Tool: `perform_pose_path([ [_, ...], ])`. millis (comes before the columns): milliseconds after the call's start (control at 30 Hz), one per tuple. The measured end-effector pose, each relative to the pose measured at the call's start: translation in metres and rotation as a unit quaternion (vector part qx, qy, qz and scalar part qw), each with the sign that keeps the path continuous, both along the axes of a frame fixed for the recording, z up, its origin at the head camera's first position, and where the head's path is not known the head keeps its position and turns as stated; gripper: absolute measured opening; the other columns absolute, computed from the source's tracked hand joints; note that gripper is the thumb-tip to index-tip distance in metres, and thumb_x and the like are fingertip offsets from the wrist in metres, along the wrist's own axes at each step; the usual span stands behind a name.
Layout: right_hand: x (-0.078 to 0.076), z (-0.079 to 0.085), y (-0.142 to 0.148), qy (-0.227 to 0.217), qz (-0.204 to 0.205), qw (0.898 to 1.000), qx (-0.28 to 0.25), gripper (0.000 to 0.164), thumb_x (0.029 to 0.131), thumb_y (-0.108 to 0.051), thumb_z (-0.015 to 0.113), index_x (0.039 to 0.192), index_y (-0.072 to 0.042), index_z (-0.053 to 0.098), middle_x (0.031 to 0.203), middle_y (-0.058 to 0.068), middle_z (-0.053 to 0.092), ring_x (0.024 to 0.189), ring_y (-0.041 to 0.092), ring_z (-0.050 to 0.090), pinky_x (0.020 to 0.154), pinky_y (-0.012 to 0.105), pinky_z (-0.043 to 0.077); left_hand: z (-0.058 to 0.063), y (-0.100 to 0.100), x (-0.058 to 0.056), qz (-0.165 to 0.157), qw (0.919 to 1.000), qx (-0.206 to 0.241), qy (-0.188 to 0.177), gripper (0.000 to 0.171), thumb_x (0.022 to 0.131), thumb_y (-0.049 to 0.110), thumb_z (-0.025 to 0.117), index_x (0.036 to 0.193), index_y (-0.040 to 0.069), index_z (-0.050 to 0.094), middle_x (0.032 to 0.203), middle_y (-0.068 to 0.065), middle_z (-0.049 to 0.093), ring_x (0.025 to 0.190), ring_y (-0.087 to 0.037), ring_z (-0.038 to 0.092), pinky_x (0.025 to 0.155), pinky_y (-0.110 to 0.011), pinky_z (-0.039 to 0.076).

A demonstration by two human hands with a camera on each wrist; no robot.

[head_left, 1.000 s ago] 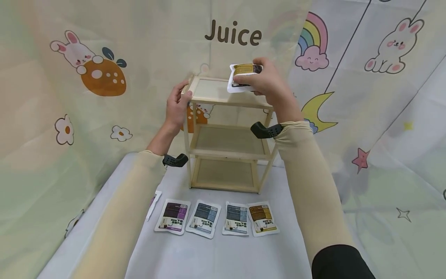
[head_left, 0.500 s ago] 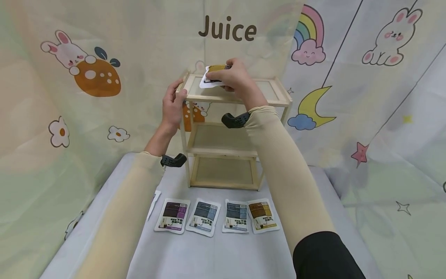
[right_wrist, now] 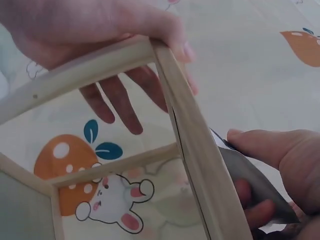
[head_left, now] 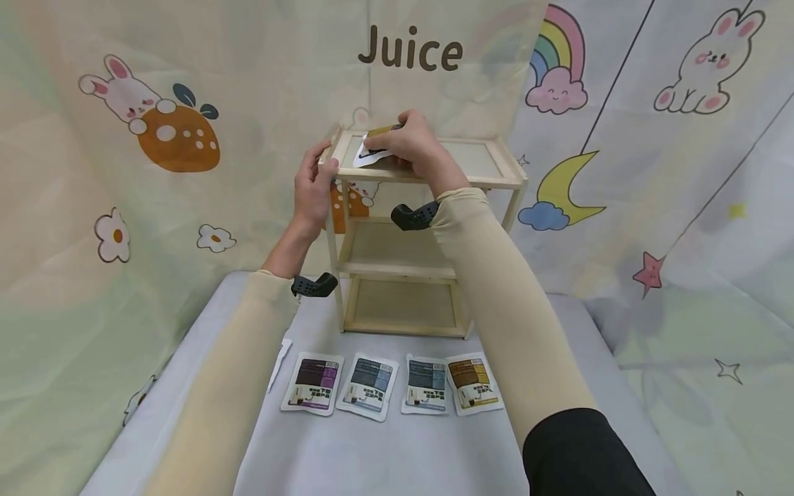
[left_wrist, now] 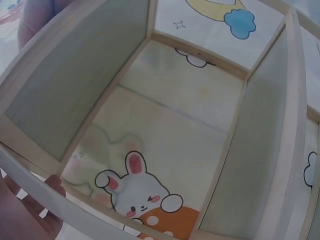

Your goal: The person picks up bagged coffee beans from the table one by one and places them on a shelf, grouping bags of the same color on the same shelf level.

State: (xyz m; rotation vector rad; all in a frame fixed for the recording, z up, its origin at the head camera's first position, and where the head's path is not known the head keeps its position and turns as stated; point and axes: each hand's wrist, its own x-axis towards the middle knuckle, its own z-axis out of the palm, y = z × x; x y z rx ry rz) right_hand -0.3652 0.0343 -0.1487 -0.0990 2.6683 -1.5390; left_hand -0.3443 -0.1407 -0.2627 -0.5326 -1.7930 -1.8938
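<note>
A three-tier wooden shelf rack (head_left: 403, 241) stands on the table. My left hand (head_left: 313, 189) grips its top left corner; in the right wrist view the left hand's (right_wrist: 95, 30) fingers hang around the top rail. My right hand (head_left: 422, 148) pinches a flat white pouch with a gold and dark label (head_left: 367, 156), tilted over the left part of the top tier. Seen from the right wrist, the pouch (right_wrist: 257, 180) shows a grey side between thumb and fingers. Whether it touches the tier cannot be told.
In front of the rack lie a purple-labelled pouch (head_left: 312, 384), two blue-labelled pouches (head_left: 367, 387) and a gold-labelled pouch (head_left: 475, 384). The edge of another white packet (head_left: 279, 364) shows beside the left sleeve. Printed cloth (head_left: 248, 103) hangs close behind the rack.
My right hand has carried the gold-labelled pouch leftward across the rack's top, then lowered and tilted it near the left end. My left hand keeps its grip on the corner.
</note>
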Motion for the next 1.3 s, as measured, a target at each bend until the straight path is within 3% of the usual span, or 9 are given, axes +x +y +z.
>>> perform_pose_path([
  [167, -0.002, 0.001, 0.004, 0.010, 0.011, 0.998, 0.057, 0.087, 0.077, -0.041, 0.080, 0.145, -0.015, 0.033, 0.128, 0.003, 0.043, 0.092, 0.013, 0.045, 0.072, 0.023, 0.038, -0.007, -0.001, -0.012, 0.006, 0.9999, -0.001, 0.013, 0.053, 0.098, 0.027, 0.047, 0.146, 0.007, 0.039, 0.145, -0.011, 0.040, 0.116, -0.025, 0.050, 0.099, -0.041, 0.043],
  [333, -0.005, 0.002, 0.004, 0.020, 0.023, 0.993, 0.111, 0.087, 0.075, -0.047, 0.080, 0.142, -0.013, 0.036, 0.132, 0.002, 0.044, 0.108, 0.015, 0.043, 0.087, 0.024, 0.038, -0.008, 0.001, -0.011, 0.014, 0.9998, -0.001, 0.016, 0.053, 0.098, 0.029, 0.047, 0.146, 0.009, 0.040, 0.143, -0.013, 0.041, 0.114, -0.025, 0.052, 0.098, -0.043, 0.043],
  [500, -0.006, 0.001, 0.005, 0.021, 0.028, 0.987, 0.157, 0.091, 0.074, -0.054, 0.078, 0.144, -0.013, 0.037, 0.134, 0.003, 0.045, 0.110, 0.016, 0.043, 0.091, 0.026, 0.038, -0.008, 0.002, -0.012, 0.003, 0.9999, 0.011, 0.012, 0.052, 0.098, 0.025, 0.047, 0.146, 0.006, 0.039, 0.143, -0.016, 0.040, 0.113, -0.024, 0.052, 0.098, -0.040, 0.043],
  [767, -0.003, 0.000, 0.007, 0.092, 0.049, 0.954, 0.281, 0.093, 0.075, -0.069, 0.066, 0.142, -0.009, 0.043, 0.129, 0.005, 0.052, 0.107, 0.018, 0.047, 0.091, 0.028, 0.039, -0.009, 0.000, -0.015, 0.018, 0.9997, 0.014, 0.011, 0.051, 0.097, 0.025, 0.047, 0.145, 0.009, 0.042, 0.143, -0.016, 0.042, 0.112, -0.020, 0.051, 0.095, -0.032, 0.042],
  [1033, 0.001, -0.002, 0.008, 0.107, 0.042, 0.947, 0.301, 0.091, 0.074, -0.073, 0.063, 0.137, -0.010, 0.048, 0.120, 0.003, 0.055, 0.101, 0.019, 0.048, 0.086, 0.029, 0.040, -0.007, 0.002, -0.010, 0.041, 0.9989, -0.023, 0.008, 0.051, 0.098, 0.026, 0.044, 0.145, 0.008, 0.041, 0.144, -0.009, 0.042, 0.117, -0.018, 0.047, 0.097, -0.030, 0.039],
  [1300, 0.009, 0.001, 0.014, 0.113, 0.035, 0.945, 0.304, 0.095, 0.082, -0.070, 0.056, 0.150, -0.009, 0.033, 0.145, 0.007, 0.044, 0.119, 0.020, 0.045, 0.102, 0.032, 0.035, -0.009, -0.001, -0.010, 0.048, 0.9979, -0.042, 0.014, 0.053, 0.098, 0.033, 0.044, 0.146, 0.011, 0.039, 0.146, -0.004, 0.039, 0.123, -0.016, 0.043, 0.100, -0.029, 0.036],
])
